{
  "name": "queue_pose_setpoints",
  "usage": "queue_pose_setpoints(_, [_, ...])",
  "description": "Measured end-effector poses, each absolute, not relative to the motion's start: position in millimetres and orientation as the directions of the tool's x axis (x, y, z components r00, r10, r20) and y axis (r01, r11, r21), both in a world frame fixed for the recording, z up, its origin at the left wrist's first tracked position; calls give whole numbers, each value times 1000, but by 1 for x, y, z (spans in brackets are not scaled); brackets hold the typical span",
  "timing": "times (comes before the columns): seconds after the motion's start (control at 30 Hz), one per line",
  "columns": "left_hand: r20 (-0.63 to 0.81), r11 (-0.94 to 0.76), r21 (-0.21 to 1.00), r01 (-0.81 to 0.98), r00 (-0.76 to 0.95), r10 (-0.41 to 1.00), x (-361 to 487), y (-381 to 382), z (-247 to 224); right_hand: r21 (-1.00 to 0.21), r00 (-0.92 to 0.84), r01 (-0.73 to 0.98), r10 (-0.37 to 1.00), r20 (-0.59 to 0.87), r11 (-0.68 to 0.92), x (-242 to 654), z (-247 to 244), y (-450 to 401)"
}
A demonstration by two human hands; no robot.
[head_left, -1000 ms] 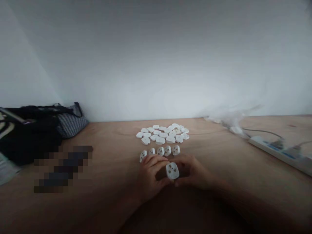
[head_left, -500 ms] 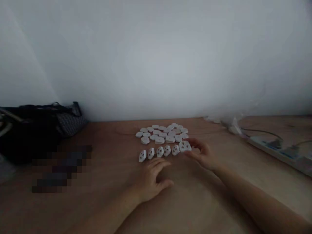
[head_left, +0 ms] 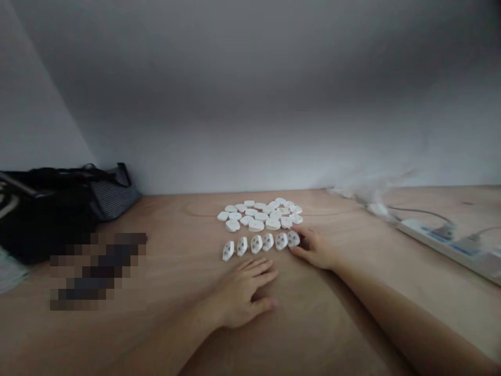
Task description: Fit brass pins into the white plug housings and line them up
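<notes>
Several white three-hole plug pieces lie in a loose cluster (head_left: 258,215) on the wooden table (head_left: 352,292). In front of the cluster, a row of several matching pieces (head_left: 258,244) lies at a slant. My right hand (head_left: 315,249) rests at the row's right end, its fingertips against the end piece (head_left: 293,238) and holding nothing. My left hand (head_left: 245,295) lies flat on the wood just below the row, fingers spread, with nothing in it.
A black bag (head_left: 47,219) and a striped bag (head_left: 115,198) stand at the left by the wall. A pixelated patch (head_left: 97,271) covers something on the table. At the right lie a white power strip (head_left: 442,243) with cables and clear plastic (head_left: 376,201).
The piece once held between both hands now lies at the row's right end. My right hand has moved right and let it go, and my left hand has drawn back toward me.
</notes>
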State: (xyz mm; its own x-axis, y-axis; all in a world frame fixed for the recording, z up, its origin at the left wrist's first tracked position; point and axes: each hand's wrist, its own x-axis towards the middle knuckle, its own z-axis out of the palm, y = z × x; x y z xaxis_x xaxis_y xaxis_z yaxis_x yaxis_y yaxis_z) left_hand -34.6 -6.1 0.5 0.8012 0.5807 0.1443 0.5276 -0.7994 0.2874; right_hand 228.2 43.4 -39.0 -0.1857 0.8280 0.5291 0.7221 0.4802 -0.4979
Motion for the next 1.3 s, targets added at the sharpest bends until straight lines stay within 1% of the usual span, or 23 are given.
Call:
queue_pose_setpoints(0.1, [128, -799, 281, 532, 804, 581, -37, -5, 1, -463, -209, 721, 799, 564, 515, 230, -35, 39])
queue_pose_setpoints(0.23, [123, -794, 273, 543, 799, 588, -41, -4, 1, -377, -137, 742, 676, 724, 554, 223, -26, 20])
queue_pose_setpoints(0.27, [123, -791, 272, 549, 795, 594, -42, -4, 1, -363, -125, 747, 653, 747, 558, 219, -24, 13])
queue_pose_setpoints(0.3, [125, -784, 273, 557, 788, 603, -43, -4, 1, -350, -150, 739, 647, 747, 576, 214, -22, 6])
queue_pose_setpoints(0.37, [118, -774, 274, 571, 779, 616, -45, -4, 2, -308, -316, 694, 660, 681, 650, 204, -20, -6])
queue_pose_setpoints(0.4, [107, -771, 274, 575, 779, 618, -46, -4, 2, -292, -423, 668, 672, 608, 685, 200, -19, -12])
queue_pose_setpoints(0.47, [78, -767, 273, 581, 781, 619, -48, -4, 3, -290, -580, 614, 669, 465, 734, 194, -19, -18])
queue_pose_setpoints(0.53, [49, -768, 272, 580, 788, 613, -50, -4, 3, -306, -666, 596, 669, 330, 743, 191, -19, -21])
queue_pose_setpoints(0.6, [38, -764, 276, 583, 788, 614, -51, -4, 3, -312, -696, 609, 680, 230, 729, 191, -19, -21])
queue_pose_setpoints(0.67, [36, -762, 284, 583, 787, 616, -51, -4, 2, -313, -705, 623, 688, 174, 717, 193, -18, -21])
queue_pose_setpoints(0.77, [46, -759, 293, 581, 785, 618, -51, -3, 2, -326, -708, 623, 690, 152, 711, 194, -18, -20])
queue_pose_setpoints(0.93, [74, -770, 299, 564, 791, 608, -52, -3, 0, -343, -709, 609, 685, 168, 715, 194, -19, -18])
queue_pose_setpoints(1.0, [108, -776, 302, 554, 789, 605, -51, -4, -2, -344, -702, 610, 688, 185, 714, 194, -19, -17])
queue_pose_setpoints(1.07, [200, -767, 327, 552, 752, 627, -49, -4, -3, -350, -686, 606, 692, 225, 715, 195, -19, -16])
queue_pose_setpoints(1.13, [348, -745, 353, 566, 660, 666, -48, -1, -3, -360, -671, 592, 688, 276, 721, 195, -19, -14])
queue_pose_setpoints(1.2, [489, -720, 350, 600, 538, 686, -52, 7, -2, -369, -650, 587, 691, 317, 721, 194, -20, -13])
queue_pose_setpoints(1.27, [568, -688, 314, 654, 452, 688, -61, 20, 1, -379, -632, 588, 698, 336, 714, 193, -21, -11])
queue_pose_setpoints(1.3, [571, -665, 299, 684, 430, 699, -68, 27, 3, -382, -627, 590, 701, 340, 712, 193, -21, -11])
